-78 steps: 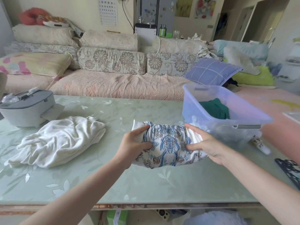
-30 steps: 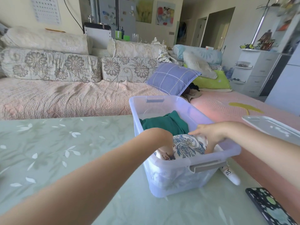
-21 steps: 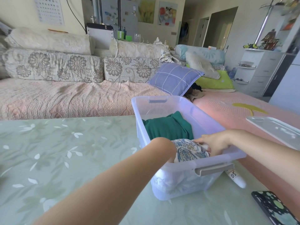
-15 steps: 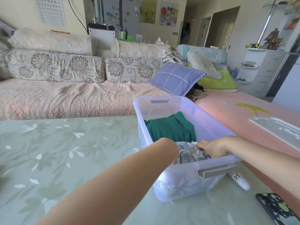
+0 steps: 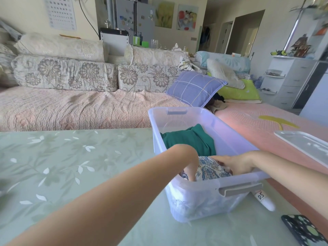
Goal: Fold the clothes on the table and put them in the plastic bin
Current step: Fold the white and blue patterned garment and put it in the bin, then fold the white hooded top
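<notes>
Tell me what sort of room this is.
Most likely a home living room: a long floral-cushioned sofa with a purple pillow, a fridge covered in magnets, and a glass-topped table where a plastic bin holds folded clothes.

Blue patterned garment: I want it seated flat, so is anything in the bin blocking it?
Nothing visible does. The blue patterned garment already sits inside the plastic bin, in front of the green garment.
</notes>
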Motion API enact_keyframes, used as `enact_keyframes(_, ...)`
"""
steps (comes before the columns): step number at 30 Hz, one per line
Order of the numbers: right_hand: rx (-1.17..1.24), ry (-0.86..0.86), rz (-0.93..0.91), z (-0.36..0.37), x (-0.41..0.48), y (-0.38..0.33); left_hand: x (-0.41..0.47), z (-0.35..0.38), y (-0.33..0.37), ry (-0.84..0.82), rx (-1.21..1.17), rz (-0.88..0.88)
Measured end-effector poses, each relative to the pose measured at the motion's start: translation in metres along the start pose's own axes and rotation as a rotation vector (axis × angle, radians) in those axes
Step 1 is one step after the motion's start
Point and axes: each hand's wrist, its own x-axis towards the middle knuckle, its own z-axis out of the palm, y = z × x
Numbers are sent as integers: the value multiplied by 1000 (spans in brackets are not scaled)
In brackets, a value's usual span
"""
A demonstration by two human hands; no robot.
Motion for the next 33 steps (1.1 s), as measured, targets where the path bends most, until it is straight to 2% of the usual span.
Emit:
enact_keyframes(5, -116, -41, 47, -2, 1, -6, 22, 15, 11, 39, 394, 82)
enact_keyframes(10, -157, -25, 52, -1, 12, -5, 41, 21, 14, 38, 530, 142)
enact_keyframes(15, -159, -13, 47, 0, 12, -7, 41, 24, 12, 49, 479, 88)
enact_keyframes(20, -44, 8, 25, -3, 5, -3, 27, 9, 11, 10, 354, 70)
enact_keyframes(24, 231, 42, -3, -14, -9, 1, 7, -7, -6, 3, 182, -14)
enact_keyframes(26, 302, 106, -35, -24, -23, 0, 2, -12, -21, 93, 59, -54)
enact_keyframes(30, 411, 250, -108, -44, -42, -10, -18, -21, -58, 506, -284, -32)
enact_keyframes(33, 453, 318, -207, -56, -63, -51, -48, -18, -94, 679, -478, -29)
